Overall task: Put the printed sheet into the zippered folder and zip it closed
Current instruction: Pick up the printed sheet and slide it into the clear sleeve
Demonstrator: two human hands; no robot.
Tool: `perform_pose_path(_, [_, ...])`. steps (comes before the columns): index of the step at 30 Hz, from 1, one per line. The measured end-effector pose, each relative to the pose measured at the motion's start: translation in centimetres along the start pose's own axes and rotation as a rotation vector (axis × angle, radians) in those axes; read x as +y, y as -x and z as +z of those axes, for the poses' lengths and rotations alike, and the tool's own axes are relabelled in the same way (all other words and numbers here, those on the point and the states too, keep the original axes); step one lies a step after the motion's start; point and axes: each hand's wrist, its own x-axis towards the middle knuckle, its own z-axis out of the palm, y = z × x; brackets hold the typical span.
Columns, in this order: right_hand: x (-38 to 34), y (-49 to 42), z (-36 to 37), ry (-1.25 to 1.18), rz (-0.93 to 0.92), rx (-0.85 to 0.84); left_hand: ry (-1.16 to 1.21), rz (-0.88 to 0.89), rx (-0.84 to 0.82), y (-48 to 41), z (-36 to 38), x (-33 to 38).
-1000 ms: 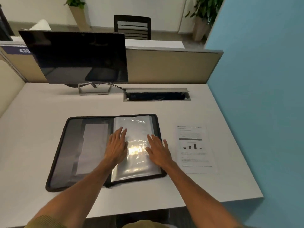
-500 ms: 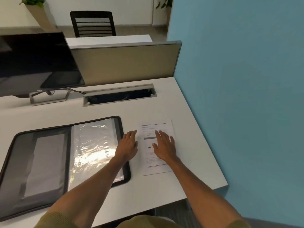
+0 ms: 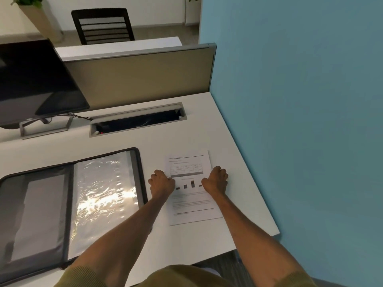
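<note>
- Early in the job from where I sit: the printed sheet lies flat on the white desk, just right of the zippered folder and not touching it.
- Left hand is at the sheet's left edge with fingers curled under and thumb on the paper. It reads to me as a pinch.
- Right hand mirrors it on the right edge, knuckles up and fingers curled over the paper. The fingertips are hidden from me.
- The folder is spread fully open, so the unzipping is done. Lifting the sheet, sliding it in, folding shut and zipping are all left.
- On the folder's right half a glossy clear sleeve faces up, and I see no printed page in it.
- Its left half has a grey pocket with a paler panel behind. I can't tell what that is.
</note>
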Motion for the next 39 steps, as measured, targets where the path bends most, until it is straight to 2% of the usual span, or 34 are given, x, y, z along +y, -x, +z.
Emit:
perform_pose_path(4, [0.5,-1.2,0.1,-0.183,0.092,-0.004,0.215,-0.159,-0.017,-0.5,-0.2,0.1])
perform_pose_path(11, [0.2,-0.7,-2.0,-0.364,0.041,-0.105,0.476,-0.136,-0.142,-0.1,-0.9,-0.6])
perform_pose_path(16, [-1.7,-0.3,-3.5,-0.421,-0.076,-0.135,0.650,-0.067,-0.205,-0.3,-2.0,-0.7])
perform_pose_path(20, [-3.5,0.1,-4.0,-0.582,-0.173,-0.061,0.697,0.000,-0.131,-0.4,-3.9,0.6])
perform_pose_path(25, [-6.7,0.6,-5.6,-0.717,-0.249,0.015,0.733,0.333,-0.029,0.4,-7.5,3.3])
perform_pose_path(30, [-9.8,0.7,-7.1,-0.899,-0.344,0.078,0.779,0.539,0.054,0.5,-10.6,5.8])
perform_pose_path(34, [-9.4,1.3,-6.3,-0.962,-0.416,0.078,0.737,0.579,0.076,0.8,-10.7,5.2])
perform_pose_path(39, [-6.8,1.2,-2.2,-0.834,-0.279,-0.004,0.627,0.472,-0.004,0.2,-7.9,1.3])
